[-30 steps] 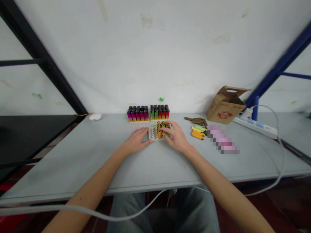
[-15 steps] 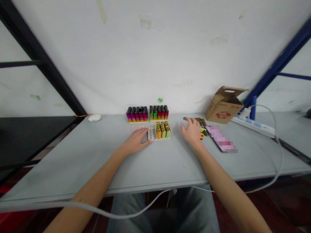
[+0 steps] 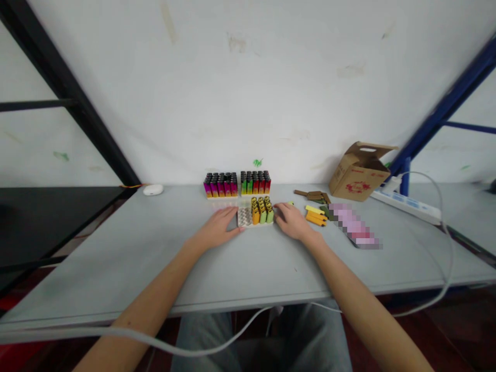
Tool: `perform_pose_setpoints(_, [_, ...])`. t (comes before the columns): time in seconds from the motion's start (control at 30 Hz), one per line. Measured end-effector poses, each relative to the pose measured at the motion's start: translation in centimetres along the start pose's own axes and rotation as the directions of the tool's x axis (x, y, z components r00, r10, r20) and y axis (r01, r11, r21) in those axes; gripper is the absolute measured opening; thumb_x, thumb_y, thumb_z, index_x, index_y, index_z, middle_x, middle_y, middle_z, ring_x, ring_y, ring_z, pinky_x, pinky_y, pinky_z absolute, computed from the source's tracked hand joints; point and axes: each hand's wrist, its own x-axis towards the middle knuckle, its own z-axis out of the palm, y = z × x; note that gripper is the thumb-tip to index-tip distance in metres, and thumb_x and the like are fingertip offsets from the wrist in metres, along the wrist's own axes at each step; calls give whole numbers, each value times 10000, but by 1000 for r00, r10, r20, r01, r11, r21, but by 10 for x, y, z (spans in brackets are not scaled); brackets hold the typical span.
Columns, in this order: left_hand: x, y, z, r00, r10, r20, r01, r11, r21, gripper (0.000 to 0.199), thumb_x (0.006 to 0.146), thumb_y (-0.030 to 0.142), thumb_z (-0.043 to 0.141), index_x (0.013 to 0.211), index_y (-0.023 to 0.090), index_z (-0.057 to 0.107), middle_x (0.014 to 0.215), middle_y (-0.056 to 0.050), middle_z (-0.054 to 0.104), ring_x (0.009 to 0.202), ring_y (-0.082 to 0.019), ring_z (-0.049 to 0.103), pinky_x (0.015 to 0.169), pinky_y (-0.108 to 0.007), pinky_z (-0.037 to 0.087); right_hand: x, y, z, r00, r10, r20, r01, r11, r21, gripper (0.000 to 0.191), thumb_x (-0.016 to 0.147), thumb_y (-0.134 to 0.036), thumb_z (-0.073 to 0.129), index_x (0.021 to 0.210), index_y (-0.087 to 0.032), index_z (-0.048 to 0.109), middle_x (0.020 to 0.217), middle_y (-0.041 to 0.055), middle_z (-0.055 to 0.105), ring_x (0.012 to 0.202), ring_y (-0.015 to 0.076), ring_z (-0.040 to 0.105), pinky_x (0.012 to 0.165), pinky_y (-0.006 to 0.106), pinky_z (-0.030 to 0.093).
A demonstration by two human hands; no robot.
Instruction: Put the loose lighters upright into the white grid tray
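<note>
A partly filled white tray [image 3: 244,217] is set between two hands on the desk [image 3: 240,274].
Behind, near the wall [image 3: 240,93], an open cardboard box [image 3: 354,178] is seen at right; the left hand [image 3: 217,228] is spread, its thumb and fingers placed at the tray's left end; the right hand [image 3: 292,221] is curled beside the right end, its grip hidden; yellow and green lighters [image 3: 263,211] are stood upright in the tray, its left part unfilled.
</note>
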Motion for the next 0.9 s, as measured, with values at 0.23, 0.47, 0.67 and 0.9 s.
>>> perform_pose_setpoints(0.23, [0, -2, 1, 1000, 11, -11, -12, 1000, -5, 699, 865, 600, 450, 1379, 127, 419, 1426, -170, 449, 1334, -313, 395, 1118, -479, 292, 3, 2, 4, 992, -22, -126, 30, 998, 60, 362, 846, -112, 419, 1172, -104, 575, 1121, 137, 625, 1078, 221, 528, 970, 347, 394])
perform_pose_setpoints(0.47, [0, -4, 3, 1000, -2, -8, 2, 1000, -6, 702, 864, 607, 442, 1380, 131, 418, 1434, -169, 438, 1334, -313, 395, 1122, -486, 283, 2, 7, 3, 993, 106, -50, -107, 994, -16, 303, 873, -214, 457, 1123, -159, 618, 1181, 122, 604, 1052, 230, 562, 927, 337, 415])
perform_pose_setpoints(0.67, [0, -1, 1, 1000, -4, 8, 4, 1000, 1, 708, 868, 606, 432, 1379, 115, 419, 1431, -177, 439, 1337, -312, 391, 1125, -483, 281, 4, 9, 4, 984, 148, -99, -153, 987, -47, 344, 840, -184, 481, 1156, -110, 595, 1188, 151, 612, 1112, 251, 534, 957, 346, 393])
perform_pose_setpoints(0.9, [0, -2, 1, 1000, 1, 1, -1, 1000, 11, 702, 871, 602, 436, 1383, 123, 418, 1433, -174, 439, 1333, -320, 396, 1124, -479, 287, 4, 8, 5, 967, 218, -135, -228, 971, -69, 217, 871, -300, 510, 972, -184, 662, 971, 125, 695, 947, 267, 615, 797, 354, 449])
